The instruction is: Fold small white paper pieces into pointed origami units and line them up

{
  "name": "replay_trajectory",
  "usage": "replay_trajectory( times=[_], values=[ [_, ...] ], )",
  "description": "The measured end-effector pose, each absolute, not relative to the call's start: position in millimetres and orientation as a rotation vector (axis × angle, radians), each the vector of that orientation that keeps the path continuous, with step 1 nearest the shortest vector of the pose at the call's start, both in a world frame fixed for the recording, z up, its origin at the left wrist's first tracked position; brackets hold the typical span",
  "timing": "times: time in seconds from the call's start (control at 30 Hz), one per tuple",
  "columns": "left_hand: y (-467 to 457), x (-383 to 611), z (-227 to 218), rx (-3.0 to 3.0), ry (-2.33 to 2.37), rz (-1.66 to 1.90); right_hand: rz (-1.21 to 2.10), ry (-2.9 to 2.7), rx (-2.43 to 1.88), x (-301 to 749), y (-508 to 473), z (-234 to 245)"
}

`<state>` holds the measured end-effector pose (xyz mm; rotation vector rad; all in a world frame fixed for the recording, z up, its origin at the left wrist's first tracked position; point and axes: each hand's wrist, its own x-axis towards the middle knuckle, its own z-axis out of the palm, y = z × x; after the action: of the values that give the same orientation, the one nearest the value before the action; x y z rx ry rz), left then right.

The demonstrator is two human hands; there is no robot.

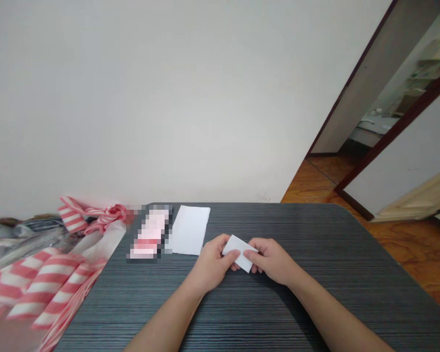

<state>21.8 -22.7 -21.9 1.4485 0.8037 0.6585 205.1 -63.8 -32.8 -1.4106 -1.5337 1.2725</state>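
1. The work looks under way: a small white paper (244,263) is up between both hands and appears to be folded down to a compact piece, though its layers are too small to count. It is not yet set down or let go.
2. The left hand (214,259) pinches the paper's left side, thumb on top and fingers curled beneath.
3. The right hand (273,259) pinches the right side in the same way; the two thumb tips nearly meet on the upper face.
4. The paper is just above the near-middle part of a dark, finely striped table (337,244), well in from its edges.
5. It looks plain white, four-sided and flat, turned so one corner points away from the person and another toward them. No writing shows; its underside is hidden.
6. Beyond the left hand lies a larger stack of white sheets (190,230), flat and apparently unfolded, touched by neither thumb.
7. Left of the stack, just beside it, is a flat pinkish object (152,232), pixelated and impossible to identify.
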Motion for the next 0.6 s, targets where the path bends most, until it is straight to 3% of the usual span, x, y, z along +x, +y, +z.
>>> replay_trajectory(
  times=[0.6],
  values=[
    [-21.2, 23.4, -24.3, 1.407, 0.789, 0.695, 1.314, -1.442, -1.417, 207.3, -62.6, -24.5]
  ],
)
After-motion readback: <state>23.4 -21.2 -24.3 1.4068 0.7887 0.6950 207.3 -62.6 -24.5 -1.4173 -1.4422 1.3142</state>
